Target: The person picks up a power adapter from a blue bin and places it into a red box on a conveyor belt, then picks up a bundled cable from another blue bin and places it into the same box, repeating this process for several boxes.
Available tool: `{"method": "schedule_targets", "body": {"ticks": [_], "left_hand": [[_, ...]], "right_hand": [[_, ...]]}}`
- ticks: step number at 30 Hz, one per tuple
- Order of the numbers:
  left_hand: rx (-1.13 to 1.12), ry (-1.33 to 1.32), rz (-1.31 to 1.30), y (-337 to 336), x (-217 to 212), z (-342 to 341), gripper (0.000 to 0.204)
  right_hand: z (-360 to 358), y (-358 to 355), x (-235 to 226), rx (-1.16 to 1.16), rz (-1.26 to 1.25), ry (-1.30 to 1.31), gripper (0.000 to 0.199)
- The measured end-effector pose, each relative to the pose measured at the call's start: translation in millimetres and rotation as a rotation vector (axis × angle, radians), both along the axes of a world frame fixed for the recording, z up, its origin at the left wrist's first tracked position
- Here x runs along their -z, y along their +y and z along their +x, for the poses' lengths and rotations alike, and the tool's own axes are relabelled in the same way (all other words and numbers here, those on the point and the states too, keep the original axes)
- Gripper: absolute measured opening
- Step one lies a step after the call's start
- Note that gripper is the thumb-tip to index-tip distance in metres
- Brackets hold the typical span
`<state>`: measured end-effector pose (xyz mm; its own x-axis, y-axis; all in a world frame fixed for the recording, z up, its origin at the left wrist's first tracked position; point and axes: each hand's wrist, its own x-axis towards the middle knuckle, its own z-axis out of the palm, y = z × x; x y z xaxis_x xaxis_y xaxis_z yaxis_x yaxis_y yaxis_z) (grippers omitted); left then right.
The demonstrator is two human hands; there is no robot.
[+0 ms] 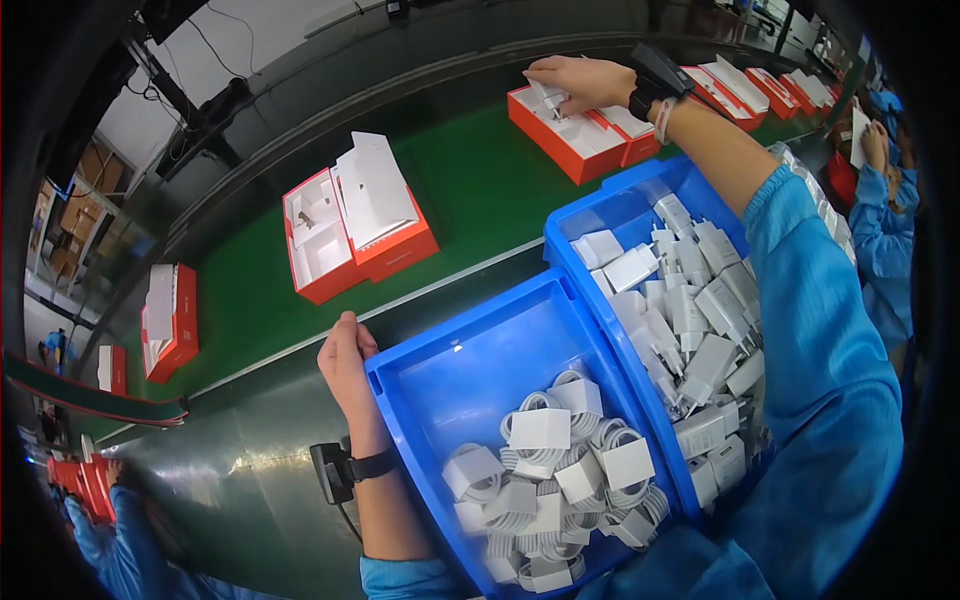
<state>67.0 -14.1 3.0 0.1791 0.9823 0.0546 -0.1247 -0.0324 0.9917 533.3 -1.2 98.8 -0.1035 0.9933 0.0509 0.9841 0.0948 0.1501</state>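
My right hand (588, 82) reaches over an open red box (585, 165) on the green conveyor belt. Its fingers close on a white charger plug (548, 96), held at the box's white inner tray. My left hand (347, 360), fingers curled and with nothing visible in them, is beside the left corner of a blue bin (405, 375). That bin holds several coiled white cables (540, 430) with white paper wraps. To its right, under my right arm, a second blue bin (565, 240) is full of white charger plugs (710, 370).
Another open red box (400, 250), its white inserts standing up, is on the green belt (460, 170) at centre left. More red boxes (180, 320) line the belt both ways. Co-workers in blue sleeves (885, 225) work at right and lower left. A metal edge (350, 333) borders the belt.
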Motion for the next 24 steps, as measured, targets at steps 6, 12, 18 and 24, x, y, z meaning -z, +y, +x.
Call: {"method": "schedule_targets", "body": {"ticks": [6,12,18,24], "left_hand": [[-0.02,0.006,-0.009,1.6,5.2,1.0,0.04],[-0.024,0.024,0.017,-5.7,0.6,5.3,0.042],[0.002,0.002,0.065,-14.5,10.1,0.5,0.041],[0.016,-0.078,0.047,-24.6,18.1,-10.2,0.039]], "right_hand": [[12.3,16.8,14.6,-0.113,-0.064,0.09,0.066],[21.7,1.5,27.4,-0.062,0.025,0.108,0.034],[-63.3,-42.2,4.8,-0.183,0.359,0.282,0.028],[-250.3,-185.5,-38.0,-0.485,-0.551,0.565,0.029]]}}
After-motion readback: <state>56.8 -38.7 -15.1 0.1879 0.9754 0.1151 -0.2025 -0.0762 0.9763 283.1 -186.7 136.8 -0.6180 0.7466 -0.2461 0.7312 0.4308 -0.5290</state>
